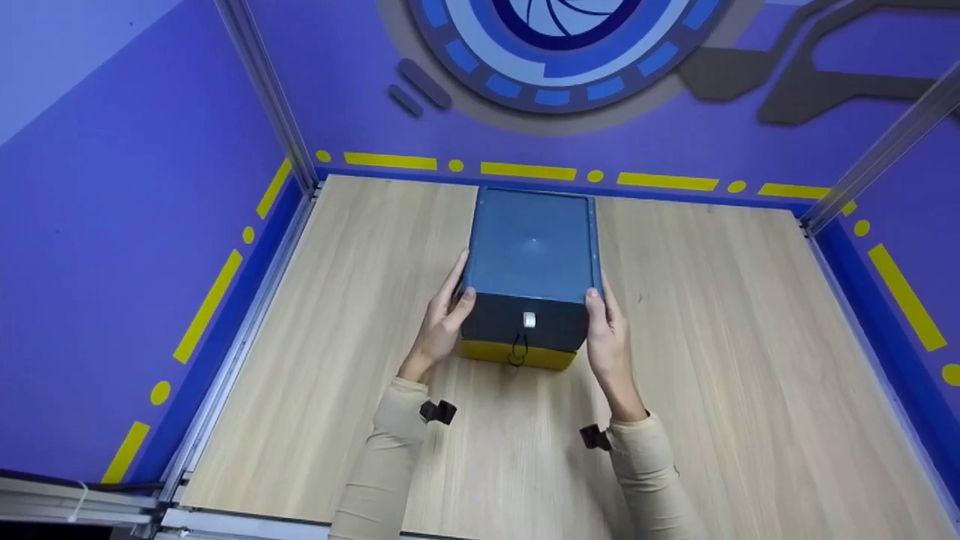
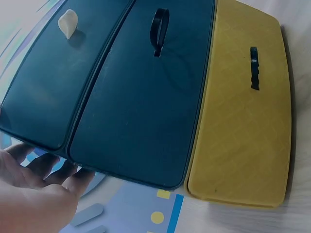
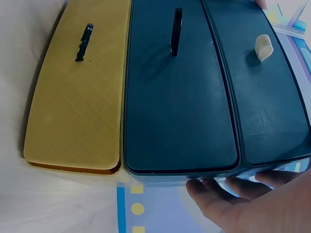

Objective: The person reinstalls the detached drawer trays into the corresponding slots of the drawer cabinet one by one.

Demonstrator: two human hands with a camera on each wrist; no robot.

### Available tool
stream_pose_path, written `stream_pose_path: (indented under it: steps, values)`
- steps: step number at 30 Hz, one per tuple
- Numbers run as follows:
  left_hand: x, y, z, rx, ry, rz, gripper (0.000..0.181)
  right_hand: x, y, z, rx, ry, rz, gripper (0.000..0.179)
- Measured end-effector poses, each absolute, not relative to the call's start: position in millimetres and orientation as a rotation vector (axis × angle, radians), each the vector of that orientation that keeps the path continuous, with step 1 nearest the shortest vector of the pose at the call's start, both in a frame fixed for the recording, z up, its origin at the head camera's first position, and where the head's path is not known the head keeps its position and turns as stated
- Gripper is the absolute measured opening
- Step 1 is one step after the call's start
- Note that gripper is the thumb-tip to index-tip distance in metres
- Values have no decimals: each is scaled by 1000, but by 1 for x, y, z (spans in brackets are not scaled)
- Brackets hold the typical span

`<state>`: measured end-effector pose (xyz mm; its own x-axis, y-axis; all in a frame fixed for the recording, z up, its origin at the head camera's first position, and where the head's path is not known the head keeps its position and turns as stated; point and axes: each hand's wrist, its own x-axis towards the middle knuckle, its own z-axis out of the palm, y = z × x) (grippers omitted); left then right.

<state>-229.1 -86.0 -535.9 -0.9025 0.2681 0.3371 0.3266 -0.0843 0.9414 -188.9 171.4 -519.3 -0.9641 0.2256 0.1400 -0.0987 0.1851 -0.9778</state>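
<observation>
A drawer box with a dark blue top stands on the table between both hands, its front toward me. Its front has two dark blue drawers, one with a white pull, the other with a black loop. Below them is a yellow drawer with a black strap handle. My left hand grips the left side, thumb at the upper front corner and fingers along the side wall. On the right side my right hand mirrors this hold. All drawers look closed.
The box rests on a pale wood tabletop. Purple panels with yellow marks rise behind it and at both sides. Metal rails run along the table's edges. Each wrist carries a small black camera mount.
</observation>
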Motion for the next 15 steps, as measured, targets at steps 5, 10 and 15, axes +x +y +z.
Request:
stream_pose_path:
  steps: [5,10,15]
  values:
    - [-232,-83,-534,-707,-2136,-2150,64,-191,180,-519,-150,-2266,1851,60]
    - [-230,-98,-529,-681,-2409,-1838,66,-185,211,-521,-22,-2531,1701,62]
    - [-229,-138,-511,-596,-2734,-1141,76,-177,267,-508,22,-2884,1019,79]
